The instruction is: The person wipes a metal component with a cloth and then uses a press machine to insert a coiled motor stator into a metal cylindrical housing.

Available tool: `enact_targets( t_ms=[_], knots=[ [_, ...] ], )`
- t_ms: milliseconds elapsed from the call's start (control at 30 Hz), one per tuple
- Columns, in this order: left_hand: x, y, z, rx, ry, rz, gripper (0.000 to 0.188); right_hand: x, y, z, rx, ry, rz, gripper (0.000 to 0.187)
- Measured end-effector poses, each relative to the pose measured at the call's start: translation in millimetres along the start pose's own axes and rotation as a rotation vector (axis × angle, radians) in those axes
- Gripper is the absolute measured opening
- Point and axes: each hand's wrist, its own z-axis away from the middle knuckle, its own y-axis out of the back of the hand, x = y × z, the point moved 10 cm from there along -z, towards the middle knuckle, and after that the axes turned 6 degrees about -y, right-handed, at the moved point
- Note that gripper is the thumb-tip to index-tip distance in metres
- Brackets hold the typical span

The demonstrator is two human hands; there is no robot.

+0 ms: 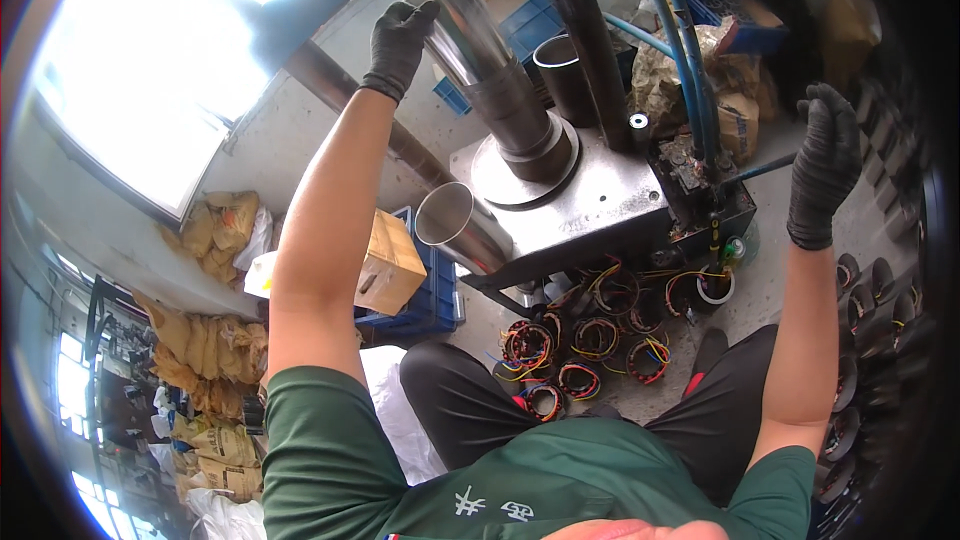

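My left hand (397,45), in a dark glove, is closed on the upper rim of a shiny metal cylinder (465,30). The cylinder stands upright over a darker sleeve (508,110) on the round base of a press (590,205). My right hand (826,165), also gloved, is raised on the right, its fingers curled at the end of a thin black lever (762,168). The lever runs from a greasy valve block (690,175); the glove hides its tip. A second shiny cylinder (462,225) is at the press table's left corner.
Several motor stators (597,338) with coloured wires lie on the floor before my knees. Left of the press, a cardboard box (392,265) sits by a blue crate (435,290). A dark steel column (590,40) and blue hoses (685,50) rise behind; dark housings (865,340) line the right.
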Motion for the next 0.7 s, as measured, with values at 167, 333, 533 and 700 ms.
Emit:
enact_targets(
  t_ms=[167, 333, 533, 700],
  knots=[
    [-0.5, 3.9, 1.2, -0.032, 0.043, -0.007, 0.032, -9.8, -1.5, -2.9, -0.124, 0.019, 0.121, 0.021],
    [14.4, 6.9, 4.0, 0.01, -0.082, -0.251, 0.039, -23.4, -2.3, -3.1, -0.217, 0.073, 0.346, 0.023],
    [28.0, 9.0, 0.2, 0.04, -0.192, -0.319, 0.042, -26.5, -3.9, -6.0, -0.261, 0.122, 0.455, 0.024],
    [-1.4, 17.3, -9.2, 0.04, -0.024, -0.055, 0.041, -27.3, -5.1, -4.4, -0.265, 0.123, 0.477, 0.024]
  ],
)
